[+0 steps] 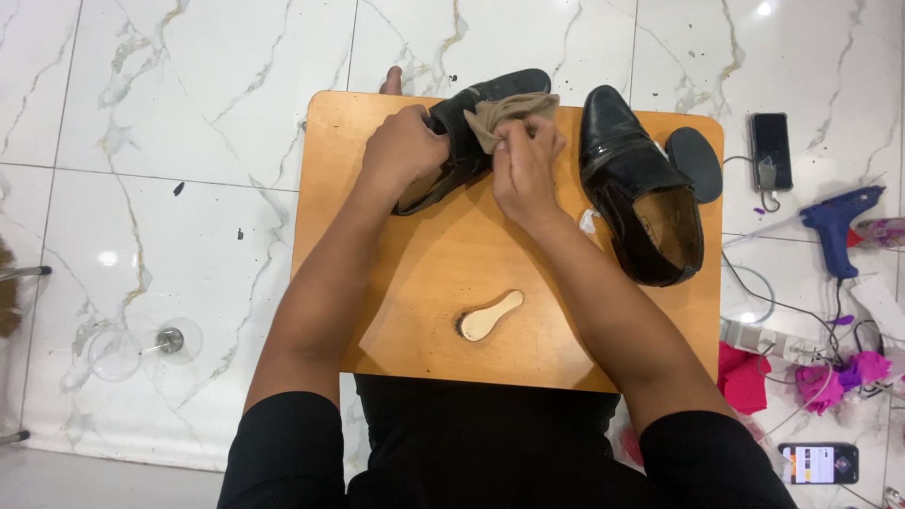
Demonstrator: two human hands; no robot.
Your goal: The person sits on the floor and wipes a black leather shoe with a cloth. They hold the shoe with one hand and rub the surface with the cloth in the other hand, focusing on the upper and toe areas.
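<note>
Here the left hand point(403, 149) grips a black leather shoe point(476, 132) lying at the far edge of the small wooden table point(424, 283) while the right hand point(524, 165), fingers pinched on a tan cloth point(504, 115), presses it to the upper, apparently mid-wipe, so steady bracing seems needed.

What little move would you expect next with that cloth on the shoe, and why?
Probably a short rub along the upper: the right hand presses the tan cloth against the black leather shoe, which the left hand steadies on the wooden board.
</note>
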